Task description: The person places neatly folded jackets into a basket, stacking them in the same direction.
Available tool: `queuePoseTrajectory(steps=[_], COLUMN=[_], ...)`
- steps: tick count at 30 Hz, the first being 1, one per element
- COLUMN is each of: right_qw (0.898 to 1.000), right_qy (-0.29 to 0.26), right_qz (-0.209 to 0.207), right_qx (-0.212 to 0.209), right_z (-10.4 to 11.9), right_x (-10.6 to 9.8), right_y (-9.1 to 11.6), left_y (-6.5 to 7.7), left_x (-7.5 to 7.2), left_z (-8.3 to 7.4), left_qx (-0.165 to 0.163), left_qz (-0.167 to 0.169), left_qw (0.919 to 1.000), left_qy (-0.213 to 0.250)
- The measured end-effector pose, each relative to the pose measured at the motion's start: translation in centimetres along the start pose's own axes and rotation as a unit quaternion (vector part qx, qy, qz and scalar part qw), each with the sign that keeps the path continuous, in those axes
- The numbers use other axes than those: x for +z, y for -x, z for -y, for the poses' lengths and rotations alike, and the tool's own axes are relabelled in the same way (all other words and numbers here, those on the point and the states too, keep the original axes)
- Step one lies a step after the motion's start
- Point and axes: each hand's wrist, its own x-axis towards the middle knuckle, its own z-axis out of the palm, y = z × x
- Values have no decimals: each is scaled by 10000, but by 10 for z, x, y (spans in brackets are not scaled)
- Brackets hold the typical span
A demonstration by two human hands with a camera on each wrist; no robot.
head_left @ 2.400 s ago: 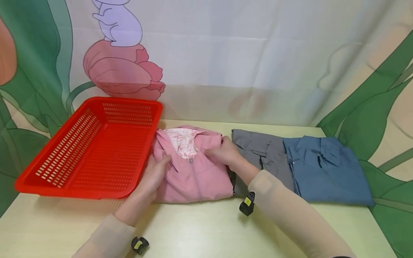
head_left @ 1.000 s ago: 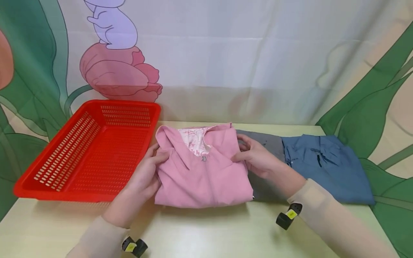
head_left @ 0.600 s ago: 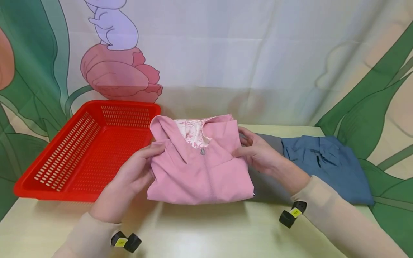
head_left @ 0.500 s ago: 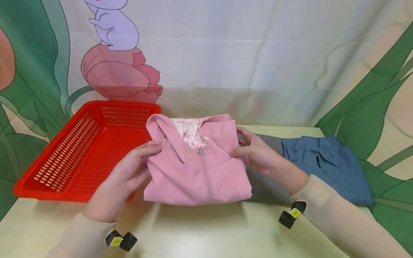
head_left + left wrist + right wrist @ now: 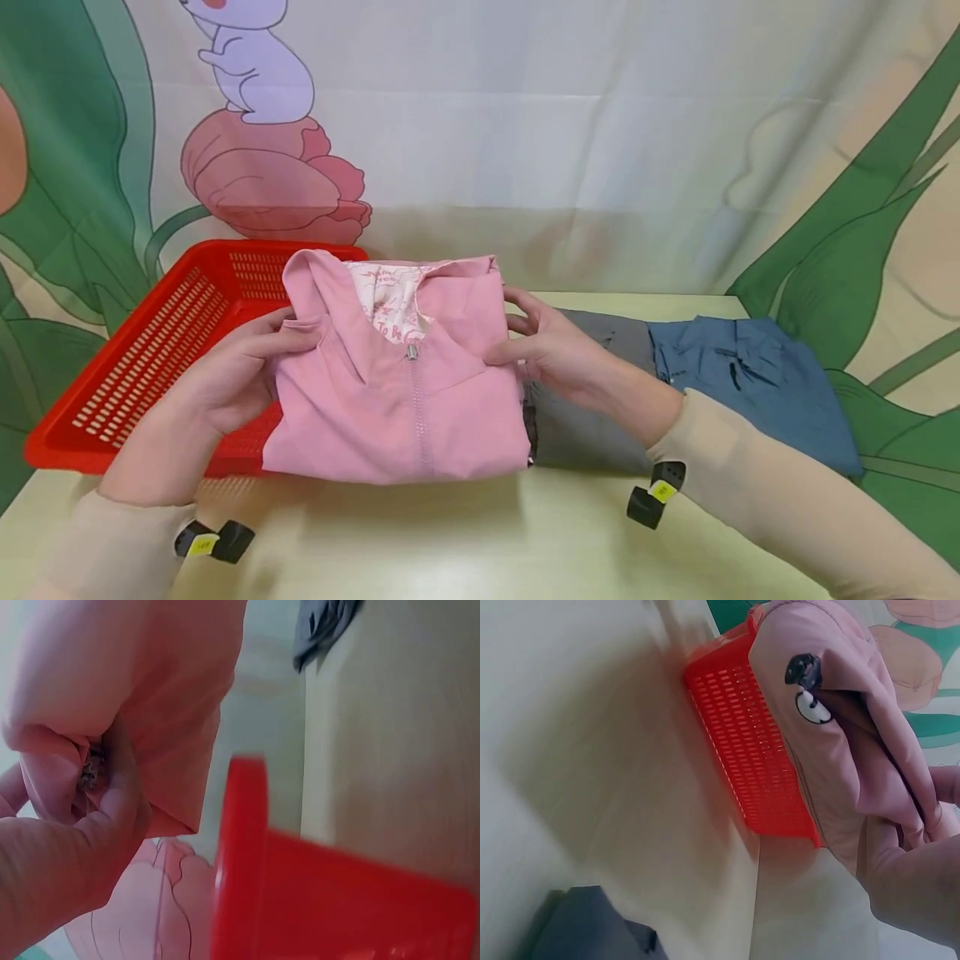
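A folded pink zip jacket (image 5: 390,392) with a white printed lining hangs between both hands, raised off the table. My left hand (image 5: 225,371) pinches its left edge, thumb on top and fingers underneath; the left wrist view shows the pink fabric (image 5: 169,697) bunched in that grip. At the opposite edge my right hand (image 5: 562,350) grips the jacket the same way. The jacket overlaps the right side of the red basket (image 5: 67,442) in the head view. From the right wrist, the jacket's underside (image 5: 810,742) shows a small black-and-white print.
The red basket has slotted walls and stands at the left of the pale table (image 5: 420,542). Folded grey clothing (image 5: 600,425) lies right of the jacket, and a folded blue garment (image 5: 757,400) lies beside it. A printed curtain (image 5: 480,150) hangs behind the table.
Both hands have taken hold of the pink jacket's sides, lifted it off the table and carried it left, partly over the basket's right rim. More of the grey clothing shows now.
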Motion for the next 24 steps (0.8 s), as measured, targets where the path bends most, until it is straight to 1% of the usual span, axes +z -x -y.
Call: queuePoseTrajectory(steps=[4, 10, 13, 18, 23, 24], right_qw=[9998, 9979, 9970, 9974, 9981, 9981], right_qy=[94, 170, 152, 263, 358, 369], right_qz=[178, 601, 742, 657, 496, 488], right_qx=[37, 159, 167, 155, 44, 26], right_z=[5, 8, 7, 3, -1, -1], right_x=[7, 13, 17, 23, 30, 32], right_y=[-7, -15, -20, -28, -37, -40], left_y=[1, 4, 4, -1, -4, -5], left_x=[-13, -32, -44, -61, -75, -78], left_z=[-4, -14, -17, -17, -22, -23], left_qx=[37, 69, 86, 86, 84, 69], left_qz=[88, 107, 207, 361, 562, 561], left_qw=[10000, 9998, 9994, 9983, 9973, 9973], left_qy=[8, -174, -254, -453, -463, -476])
